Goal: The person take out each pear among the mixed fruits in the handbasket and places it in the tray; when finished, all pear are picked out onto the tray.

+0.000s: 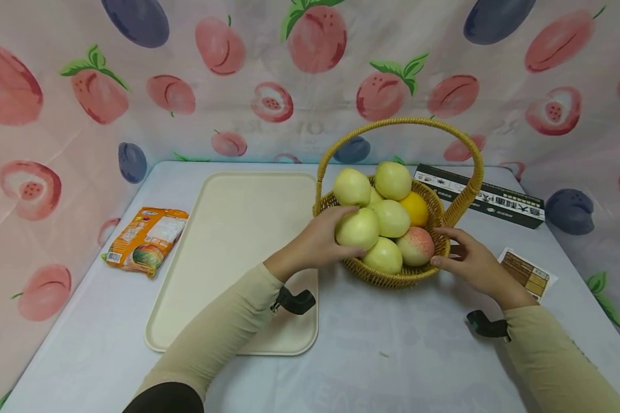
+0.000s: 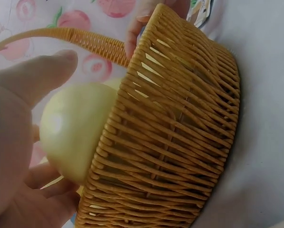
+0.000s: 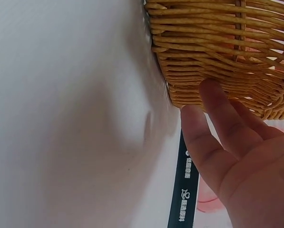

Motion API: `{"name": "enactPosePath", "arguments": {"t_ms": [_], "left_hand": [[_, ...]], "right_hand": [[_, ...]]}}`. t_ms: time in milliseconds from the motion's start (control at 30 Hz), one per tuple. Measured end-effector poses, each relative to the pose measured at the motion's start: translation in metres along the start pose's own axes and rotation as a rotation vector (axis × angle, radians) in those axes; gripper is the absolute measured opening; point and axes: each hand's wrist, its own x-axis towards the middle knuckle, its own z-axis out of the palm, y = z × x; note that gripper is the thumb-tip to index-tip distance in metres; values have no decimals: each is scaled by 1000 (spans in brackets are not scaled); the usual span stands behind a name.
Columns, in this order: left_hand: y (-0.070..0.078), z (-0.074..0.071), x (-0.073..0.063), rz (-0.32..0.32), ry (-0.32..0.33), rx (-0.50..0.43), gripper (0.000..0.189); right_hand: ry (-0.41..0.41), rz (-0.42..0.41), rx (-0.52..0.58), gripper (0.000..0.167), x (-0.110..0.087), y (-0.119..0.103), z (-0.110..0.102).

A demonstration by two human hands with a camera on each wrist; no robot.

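Observation:
A yellow wicker basket (image 1: pixel 387 280) with a tall arched handle holds several yellow-green apples (image 1: pixel 394 218), an orange (image 1: pixel 415 209) and a blushed peach (image 1: pixel 415 246). At its left rim, my left hand (image 1: pixel 322 238) curls its thumb and fingers around one yellow-green apple (image 1: pixel 358 228), which bulges above the weave in the left wrist view. My right hand (image 1: pixel 477 267) holds the basket's right side. Fingertips (image 3: pixel 210 90) of that hand touch the outer wall low down in the right wrist view, while in the head view thumb and forefinger lie at the rim.
A cream tray (image 1: pixel 258 201) lies left of the basket, under my left forearm. Further left is an orange snack packet (image 1: pixel 146 241). Behind the basket on the right lies a long black box (image 1: pixel 506 201); a small brown-and-white packet (image 1: pixel 528 274) is beside my right hand.

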Motion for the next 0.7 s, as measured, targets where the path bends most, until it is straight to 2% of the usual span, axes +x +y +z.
{"name": "enactPosePath", "arguments": {"t_ms": [367, 700], "left_hand": [[-3, 6, 21, -2, -23, 22, 83], [-3, 12, 28, -26, -39, 26, 82]], "right_hand": [[-7, 7, -10, 67, 0, -3, -1], [-10, 7, -3, 66, 0, -1, -1]]}}
